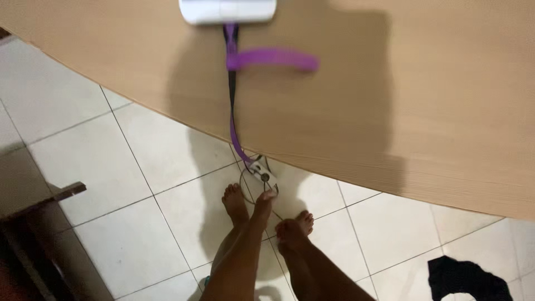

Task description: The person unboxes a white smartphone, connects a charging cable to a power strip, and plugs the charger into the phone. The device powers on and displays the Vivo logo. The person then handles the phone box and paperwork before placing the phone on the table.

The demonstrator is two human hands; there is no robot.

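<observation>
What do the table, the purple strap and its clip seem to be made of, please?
Table: pale wood or wood-look laminate, matte, faint straight grain. Strap: woven fabric, likely nylon; flat, limp band. Clip: probably metal, silvery sheen; touched by a hand, side unclear.

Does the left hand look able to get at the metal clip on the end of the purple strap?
Probably yes. The left hand touches the metal clip, which hangs free below the table edge on the purple strap; nothing lies between them.
</observation>
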